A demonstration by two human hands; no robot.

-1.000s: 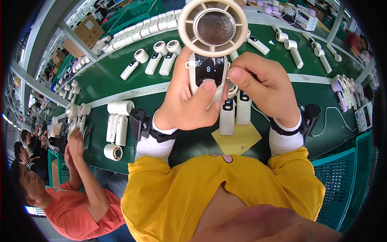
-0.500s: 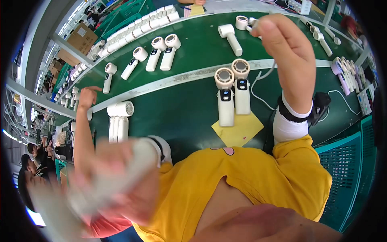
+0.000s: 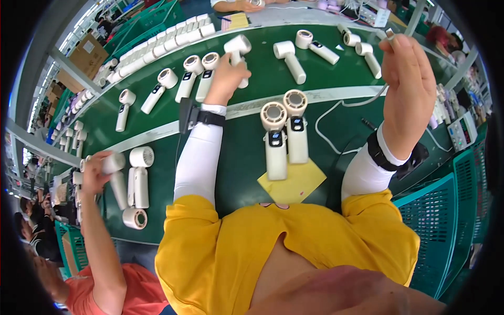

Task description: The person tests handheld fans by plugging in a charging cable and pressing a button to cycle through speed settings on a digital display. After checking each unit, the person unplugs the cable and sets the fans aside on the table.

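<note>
My left hand (image 3: 226,79) is on the green belt, its fingers closed round the handle of a white handheld fan (image 3: 238,44). The fan's round head sticks out above my fingers. My right hand (image 3: 407,79) is raised at the right, pinching a white cable (image 3: 341,103) by its small metal-tipped plug (image 3: 389,34). On the near table between my arms, two white fans (image 3: 275,149) (image 3: 297,139) with lit displays lie side by side, their lower ends on or against a yellow paper sheet (image 3: 296,181).
Several white fans (image 3: 191,79) lie along the belt. At left, a co-worker's hand (image 3: 97,173) holds a fan beside other fans (image 3: 140,178). A metal rail (image 3: 247,108) divides belt and table. Teal baskets (image 3: 433,226) stand at right, a meter box (image 3: 462,134) above.
My left hand has swung from the lower left up to the belt, with a blurred white object that looks like the fan. My right hand, with the plug, has shifted right.
</note>
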